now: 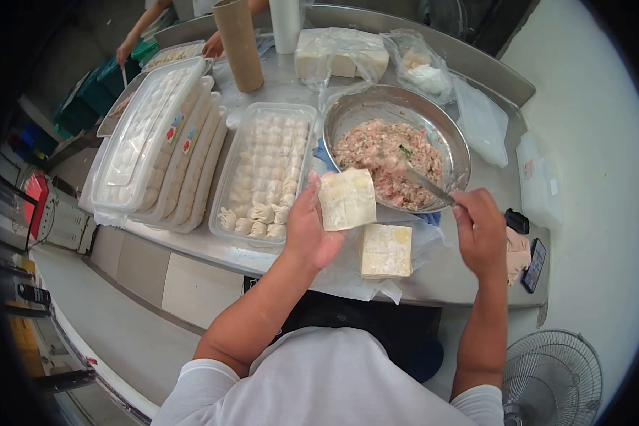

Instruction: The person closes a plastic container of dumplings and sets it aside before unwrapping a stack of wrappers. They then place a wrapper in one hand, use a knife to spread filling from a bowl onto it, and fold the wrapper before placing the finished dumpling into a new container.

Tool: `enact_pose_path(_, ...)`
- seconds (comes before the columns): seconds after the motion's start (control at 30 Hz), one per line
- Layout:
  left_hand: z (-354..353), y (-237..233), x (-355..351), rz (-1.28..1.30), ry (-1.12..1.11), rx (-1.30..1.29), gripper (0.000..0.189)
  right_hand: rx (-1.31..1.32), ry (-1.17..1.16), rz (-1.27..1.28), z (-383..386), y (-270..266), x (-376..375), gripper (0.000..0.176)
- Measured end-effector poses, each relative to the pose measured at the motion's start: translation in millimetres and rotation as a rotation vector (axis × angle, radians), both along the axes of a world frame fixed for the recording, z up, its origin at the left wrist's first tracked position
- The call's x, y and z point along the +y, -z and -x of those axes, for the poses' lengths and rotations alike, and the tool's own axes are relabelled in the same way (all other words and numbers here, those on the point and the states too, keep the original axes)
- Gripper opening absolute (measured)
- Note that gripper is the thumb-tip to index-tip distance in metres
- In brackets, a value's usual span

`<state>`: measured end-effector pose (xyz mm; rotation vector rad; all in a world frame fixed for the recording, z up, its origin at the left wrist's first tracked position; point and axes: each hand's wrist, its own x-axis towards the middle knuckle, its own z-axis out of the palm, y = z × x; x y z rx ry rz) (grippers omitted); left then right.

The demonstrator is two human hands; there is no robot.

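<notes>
My left hand (311, 231) holds a square dumpling wrapper (348, 199) along its left and lower edges, near the rim of a steel bowl (457, 131). In my right hand (478, 231) is the handle of a metal spreading knife (433, 187), its far end in the pink minced meat filling (383, 153) in the bowl. Green bits show in the filling. A stack of wrappers (386, 252) lies on plastic sheeting just below the bowl. To the left, a clear plastic tray (220, 195) contains rows of folded dumplings (266, 170).
Lidded trays (145, 135) of dumplings are stacked at the left. Behind stand a brown cardboard tube (238, 46) and a plastic-wrapped block of wrappers (341, 53). A phone (534, 265) lies at the right edge, above a floor fan (554, 376). Another person's hand (126, 51) is at the far left.
</notes>
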<state>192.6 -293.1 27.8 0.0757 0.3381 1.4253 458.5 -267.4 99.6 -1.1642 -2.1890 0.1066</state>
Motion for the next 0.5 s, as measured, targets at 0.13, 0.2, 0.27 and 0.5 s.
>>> enact_pose_path(0.13,-8.9,-1.5,2.7,-0.003,-0.011,0.135,0.047,0.142,-0.114,-0.05,24.1,21.6,-21.8,0.031)
enact_pose_path(0.2,-6.6,-4.0,-0.9,-0.235,0.16,-0.186,0.046,0.133,-0.131,-0.026,24.0,33.2,-24.6,0.04)
enact_pose_path(0.27,-5.7,-8.5,0.9,-0.138,0.128,-0.114,0.045,0.05,-0.121,-0.003,14.7,42.0,-23.4,0.041)
enact_pose_path(0.5,-5.5,-4.9,-0.6,0.076,-0.14,0.175,0.04,-0.02,-0.011,0.064,8.3,18.7,-47.5,0.041)
